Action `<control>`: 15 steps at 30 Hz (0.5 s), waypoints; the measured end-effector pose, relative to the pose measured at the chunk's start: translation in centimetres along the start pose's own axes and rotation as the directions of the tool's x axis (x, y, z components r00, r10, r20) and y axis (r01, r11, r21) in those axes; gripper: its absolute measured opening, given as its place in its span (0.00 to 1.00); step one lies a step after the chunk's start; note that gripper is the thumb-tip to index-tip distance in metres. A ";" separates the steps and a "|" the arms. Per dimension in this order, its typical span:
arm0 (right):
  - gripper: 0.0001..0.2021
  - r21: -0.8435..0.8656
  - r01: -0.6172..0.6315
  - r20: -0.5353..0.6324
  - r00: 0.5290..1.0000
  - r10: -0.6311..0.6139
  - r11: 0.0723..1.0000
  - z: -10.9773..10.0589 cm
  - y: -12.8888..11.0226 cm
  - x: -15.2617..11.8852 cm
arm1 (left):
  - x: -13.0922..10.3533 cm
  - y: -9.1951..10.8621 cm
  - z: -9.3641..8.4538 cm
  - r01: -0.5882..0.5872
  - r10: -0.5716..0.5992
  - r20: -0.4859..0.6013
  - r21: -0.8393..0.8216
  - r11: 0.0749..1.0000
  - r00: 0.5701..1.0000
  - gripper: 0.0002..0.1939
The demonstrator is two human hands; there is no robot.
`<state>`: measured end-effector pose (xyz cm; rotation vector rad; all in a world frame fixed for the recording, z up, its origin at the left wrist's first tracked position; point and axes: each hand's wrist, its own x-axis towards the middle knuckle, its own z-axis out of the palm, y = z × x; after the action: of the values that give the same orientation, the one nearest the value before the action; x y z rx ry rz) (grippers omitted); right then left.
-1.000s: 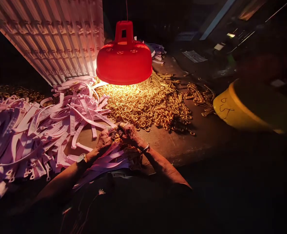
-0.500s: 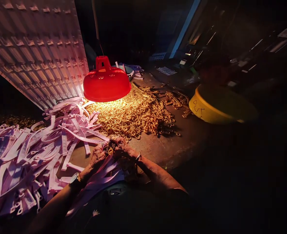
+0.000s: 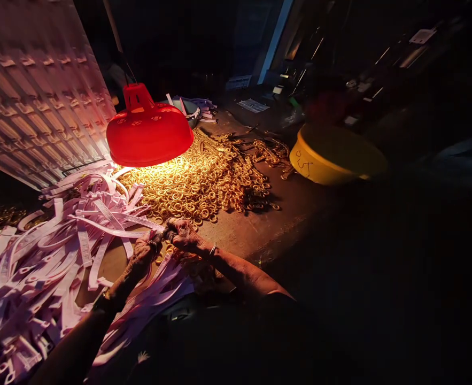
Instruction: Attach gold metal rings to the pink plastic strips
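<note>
My left hand (image 3: 144,250) is closed, with a pink strap (image 3: 155,226) at its fingertips. Close beside it, my right hand (image 3: 187,236) is pinched, its fingertips almost meeting the left ones. Dark wrappings cover some fingers of both hands, and whatever the right fingers grip is too small to make out. Below the hands, more pink straps (image 3: 159,294) hang toward my lap, with a few gold rings near their upper ends. Just beyond lies a big heap of gold rings (image 3: 203,187). On the left spreads a large tangled pile of pink straps (image 3: 55,256).
A red lamp (image 3: 149,133) hangs low over the ring heap. Behind it at left stands a ribbed panel (image 3: 39,91). To the right is a yellow basin (image 3: 319,166) with dark marks. A bowl (image 3: 191,113) holding straps sits at the back. The right side is dark.
The view has turned right, so the scene sits further left. My hands remain close together, the left one slightly further from the right. Gold rings now show below the fingers.
</note>
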<state>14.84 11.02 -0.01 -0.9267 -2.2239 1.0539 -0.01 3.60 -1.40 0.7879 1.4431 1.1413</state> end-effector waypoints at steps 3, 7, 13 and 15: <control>0.10 -0.161 0.033 -0.056 0.997 -0.043 0.986 0.8 0.1 0.5 | 0.7 0.1 -0.3 0.073 -0.074 -0.022 -0.046 0.996 0.997 0.20; 0.05 -0.250 0.114 0.030 0.994 -0.109 0.961 1.7 0.3 0.8 | 1.0 -0.2 -0.9 0.168 -0.162 0.068 -0.090 0.982 0.984 0.23; 0.04 -0.047 0.124 0.022 0.992 -0.123 0.991 2.2 0.7 1.9 | 0.5 -0.1 -1.3 0.202 -0.196 0.088 -0.079 0.976 0.977 0.18; 0.08 0.084 0.039 -0.045 0.998 -0.035 0.996 2.0 1.2 2.2 | -0.2 0.2 -1.2 0.088 -0.086 0.028 -0.094 0.992 0.996 0.14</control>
<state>12.55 12.31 -1.76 -0.8612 -2.1357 1.0918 -1.17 3.23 -1.22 0.6639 1.3798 1.1218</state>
